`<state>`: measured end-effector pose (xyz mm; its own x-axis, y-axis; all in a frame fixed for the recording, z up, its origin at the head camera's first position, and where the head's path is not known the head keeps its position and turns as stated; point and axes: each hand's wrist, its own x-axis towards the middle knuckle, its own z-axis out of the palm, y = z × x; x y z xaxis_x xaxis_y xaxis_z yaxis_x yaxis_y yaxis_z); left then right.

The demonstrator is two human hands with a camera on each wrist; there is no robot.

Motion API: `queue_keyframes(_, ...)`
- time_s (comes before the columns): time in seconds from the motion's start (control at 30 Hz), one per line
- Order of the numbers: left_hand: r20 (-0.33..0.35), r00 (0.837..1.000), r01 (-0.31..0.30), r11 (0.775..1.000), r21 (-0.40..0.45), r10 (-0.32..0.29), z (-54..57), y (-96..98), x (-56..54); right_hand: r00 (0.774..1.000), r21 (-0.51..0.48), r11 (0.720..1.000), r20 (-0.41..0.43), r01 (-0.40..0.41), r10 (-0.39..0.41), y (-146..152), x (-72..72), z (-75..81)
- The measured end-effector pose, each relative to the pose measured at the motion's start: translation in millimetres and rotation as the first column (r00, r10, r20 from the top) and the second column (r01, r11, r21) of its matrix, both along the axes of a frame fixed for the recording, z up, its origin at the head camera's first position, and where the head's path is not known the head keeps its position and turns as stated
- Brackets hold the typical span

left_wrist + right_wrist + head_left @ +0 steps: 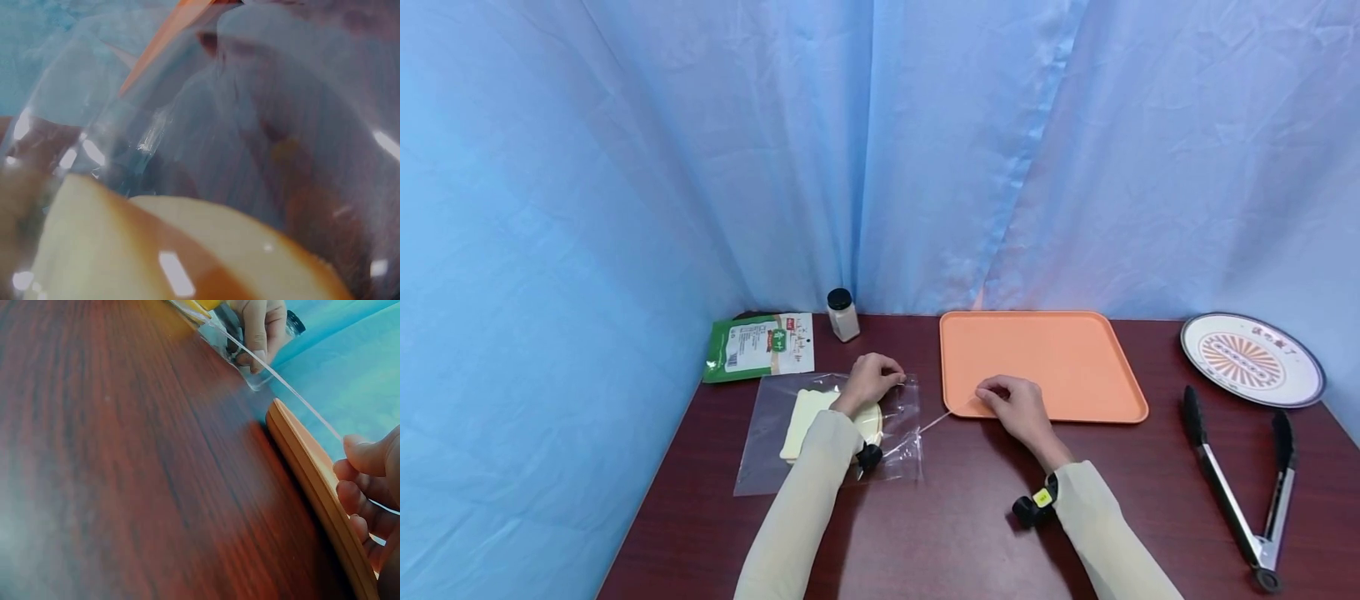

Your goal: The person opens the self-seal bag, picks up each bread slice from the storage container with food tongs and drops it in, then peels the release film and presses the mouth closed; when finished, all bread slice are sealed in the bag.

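Note:
A clear plastic bag lies flat on the table, with pale bread slices inside; their browned crusts show through the film in the left wrist view. My left hand pinches the bag near its upper right corner, its forearm crossing over the bread. Between thumb and forefinger, my right hand pinches the end of a thin whitish strip. That strip runs taut and straight from the bag's right side to the right fingertips, which are over the near left edge of the orange tray.
Behind the bag are a green and white packet and a black-lidded jar. At the right, a patterned plate stands near the curtain, with black-tipped tongs spread open in front of it. Everything is on a dark red table.

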<state>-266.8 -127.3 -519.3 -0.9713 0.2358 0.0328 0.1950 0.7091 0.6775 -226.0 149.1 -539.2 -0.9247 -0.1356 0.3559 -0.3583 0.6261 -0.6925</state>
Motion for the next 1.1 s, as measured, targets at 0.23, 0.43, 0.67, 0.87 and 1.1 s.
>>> queue_keyframes(0.23, -0.007, 1.0, -0.011, 1.0, 0.006, 0.011, -1.1, 1.2, 0.6, 0.999, 0.003, 1.0, 0.014, 0.029, -0.029, 12.3, 9.1, 1.4)
queue_keyframes(0.43, 0.016, 1.0, -0.017, 1.0, 0.012, 0.017, -2.0, 0.6, 1.0, 0.998, 0.012, 0.999, -0.039, 0.041, -0.04, 25.6, 13.1, 1.4)
queue_keyframes(0.67, 0.024, 1.0, -0.013, 1.0, 0.022, 0.013, -0.8, 0.8, 1.2, 0.995, 0.003, 0.997, -0.058, 0.078, -0.078, 38.8, 17.7, 0.9)
queue_keyframes(0.87, 0.03, 0.999, -0.019, 1.0, 0.024, 0.018, -0.6, 0.9, 1.1, 0.989, 0.012, 0.994, -0.104, 0.105, -0.103, 47.9, 25.8, -1.3)
queue_keyframes(1.1, 0.022, 1.0, -0.014, 1.0, 0.021, 0.014, -1.3, 0.3, 0.7, 0.979, 0.027, 0.99, -0.15, 0.141, -0.135, 61.3, 39.7, -0.8)
